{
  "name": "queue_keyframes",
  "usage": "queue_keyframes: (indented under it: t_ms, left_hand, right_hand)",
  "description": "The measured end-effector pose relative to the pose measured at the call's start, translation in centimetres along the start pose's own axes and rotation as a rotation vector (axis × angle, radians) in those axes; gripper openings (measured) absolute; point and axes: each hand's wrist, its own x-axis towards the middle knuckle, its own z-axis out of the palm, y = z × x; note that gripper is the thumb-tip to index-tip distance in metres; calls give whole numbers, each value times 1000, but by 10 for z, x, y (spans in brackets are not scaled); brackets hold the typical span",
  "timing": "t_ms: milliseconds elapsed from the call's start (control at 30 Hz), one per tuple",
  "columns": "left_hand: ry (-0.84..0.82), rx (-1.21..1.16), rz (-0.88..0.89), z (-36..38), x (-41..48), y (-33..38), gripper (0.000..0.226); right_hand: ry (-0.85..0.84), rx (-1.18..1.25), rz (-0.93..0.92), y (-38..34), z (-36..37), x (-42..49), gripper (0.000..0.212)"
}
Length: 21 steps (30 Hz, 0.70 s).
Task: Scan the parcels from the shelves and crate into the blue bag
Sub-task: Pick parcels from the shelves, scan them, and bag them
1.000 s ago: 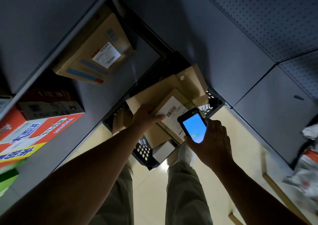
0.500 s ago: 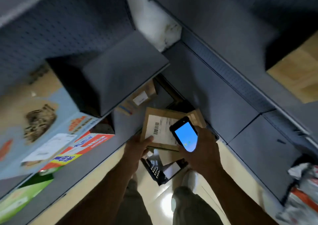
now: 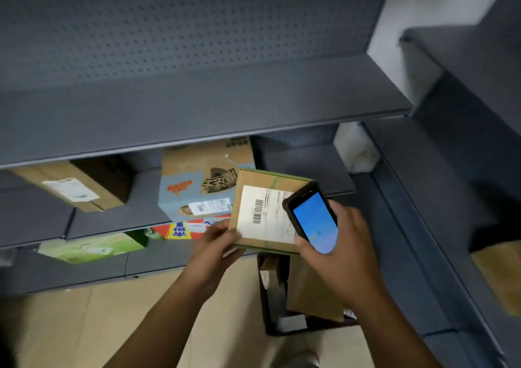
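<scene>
My left hand [image 3: 218, 242] grips the lower left corner of a flat cardboard parcel [image 3: 260, 212], whose white barcode label faces up. My right hand [image 3: 342, 243] holds a black handheld scanner [image 3: 311, 219] with a lit blue screen over the parcel's right side. Below them on the floor stands the black crate [image 3: 275, 315] with more cardboard parcels inside. The blue bag is out of view.
Grey metal shelves [image 3: 197, 108] run across ahead and along the right. On the lower shelves sit a brown labelled box [image 3: 73, 184], a blue printed carton [image 3: 203, 181], a red and yellow carton [image 3: 183, 229] and a green carton [image 3: 90, 246]. The floor is beige.
The parcel has come up out of the crate to chest height with my left hand. The scanner stayed beside it. My view swung up toward the left shelves.
</scene>
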Motion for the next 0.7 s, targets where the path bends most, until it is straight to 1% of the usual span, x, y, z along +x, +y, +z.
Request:
queue_keyframes:
  t_ms: [67, 133, 167, 267, 367, 400, 500, 600, 633, 700]
  left_hand:
    - [-25, -139, 28, -33, -26, 11, 33]
    - [-28, -272, 61, -71, -51, 21, 44]
    - [-21, -336, 74, -92, -64, 26, 44]
    - [31, -476, 103, -160, -100, 43, 34]
    - [100, -511, 160, -232, -136, 59, 24]
    - [125, -518, 186, -256, -150, 64, 27]
    - [215, -543, 264, -325, -186, 75, 42]
    - [341, -589, 335, -386, -223, 79, 51]
    - [386, -590, 359, -404, -235, 80, 52]
    - [478, -550, 411, -438, -260, 79, 46]
  right_hand:
    - [-15, -20, -58, -37, 4, -11, 79]
    - [-49, -24, -101, -74, 19, -27, 79]
    - [-66, -22, -123, -94, 28, -37, 80]
    - [-131, 9, -184, -155, 63, -69, 85]
    - [-202, 36, -268, -213, 103, -101, 87]
    - [-228, 42, -307, -233, 117, -110, 87]
    - [-281, 75, -415, -289, 159, -131, 85]
    - [-340, 114, -505, -344, 198, -153, 84]
    - [-349, 125, -552, -361, 211, -159, 83]
    - [-380, 141, -630, -392, 236, -171, 80]
